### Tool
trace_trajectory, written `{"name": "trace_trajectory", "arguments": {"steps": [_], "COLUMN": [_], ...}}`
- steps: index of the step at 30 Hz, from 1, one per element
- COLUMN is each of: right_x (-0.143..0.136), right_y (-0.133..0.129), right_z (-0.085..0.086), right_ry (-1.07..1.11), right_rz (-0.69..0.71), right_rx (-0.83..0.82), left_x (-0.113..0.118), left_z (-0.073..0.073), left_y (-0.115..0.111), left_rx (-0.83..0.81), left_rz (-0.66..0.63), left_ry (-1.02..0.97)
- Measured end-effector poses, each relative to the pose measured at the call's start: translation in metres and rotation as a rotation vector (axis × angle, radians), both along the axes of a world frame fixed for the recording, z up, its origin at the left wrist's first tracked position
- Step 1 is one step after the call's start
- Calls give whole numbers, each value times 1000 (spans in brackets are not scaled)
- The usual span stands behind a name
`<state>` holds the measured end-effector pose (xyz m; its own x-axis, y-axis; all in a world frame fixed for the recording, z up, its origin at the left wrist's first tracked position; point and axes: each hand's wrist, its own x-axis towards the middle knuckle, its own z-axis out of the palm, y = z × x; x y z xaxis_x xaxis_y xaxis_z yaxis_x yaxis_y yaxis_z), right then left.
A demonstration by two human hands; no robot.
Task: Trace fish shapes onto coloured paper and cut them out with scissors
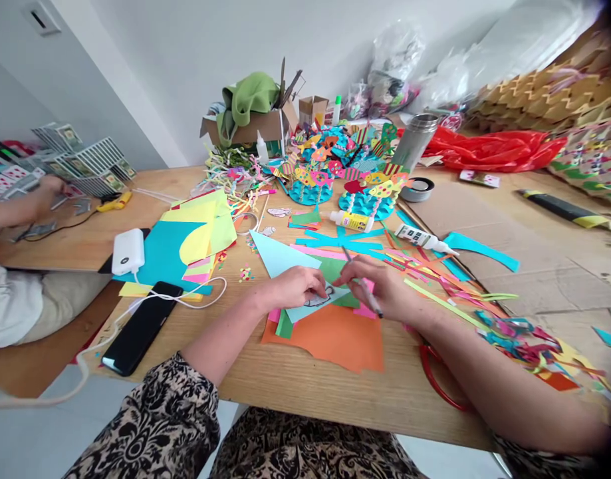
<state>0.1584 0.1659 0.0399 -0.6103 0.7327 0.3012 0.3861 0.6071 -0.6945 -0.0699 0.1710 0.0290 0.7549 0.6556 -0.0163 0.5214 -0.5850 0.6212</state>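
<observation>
Paper clutter crowds the wooden table (305,386) on nearly every side; the near edge runs just below the forearms, and the only bare strip of wood lies between that edge and the orange sheet (335,339). To the left, a black phone (140,327) lies close to the table's corner with a white cable looping past it, and a white power bank (128,251) sits on teal and yellow card beyond; to the right, loose coloured strips (435,266) and curled offcuts (524,339) spread toward a sheet of brown cardboard (534,266); red scissor handles (437,379) lie under the right forearm. Further back stand two glue bottles (352,221), blue paper discs with fish shapes (365,196) and a steel flask (415,141).

The left hand (295,287) rests flat-fingered on a pale blue paper piece (315,301), fingertips pressing it down onto the orange sheet, the hand closed on nothing; a dark outline shows on the paper beside the thumb. The right hand (379,287) has its fingers pinched tight round a pen (360,283), held slanting, its lower end past the knuckles and its upper end pointing toward the glue; I cannot tell whether the pen touches the paper. The two hands are near each other, the blue piece between them.

At the far left, another person's hand (48,189) rests among playing cards (86,159).
</observation>
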Motion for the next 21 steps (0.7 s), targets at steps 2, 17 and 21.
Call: {"name": "trace_trajectory", "arguments": {"steps": [2, 17, 21], "right_x": [4, -27, -32], "right_y": [-2, -27, -29], "right_z": [8, -3, -9], "right_ry": [253, 341, 226], "right_rz": [-122, 169, 93], "right_rx": [-91, -564, -421], "left_x": [0, 0, 0], "left_z": [-2, 5, 5], "left_y": [2, 7, 9], "left_rx": [-4, -46, -62], "left_rz": [5, -73, -80], "left_ry": [-1, 40, 48]}}
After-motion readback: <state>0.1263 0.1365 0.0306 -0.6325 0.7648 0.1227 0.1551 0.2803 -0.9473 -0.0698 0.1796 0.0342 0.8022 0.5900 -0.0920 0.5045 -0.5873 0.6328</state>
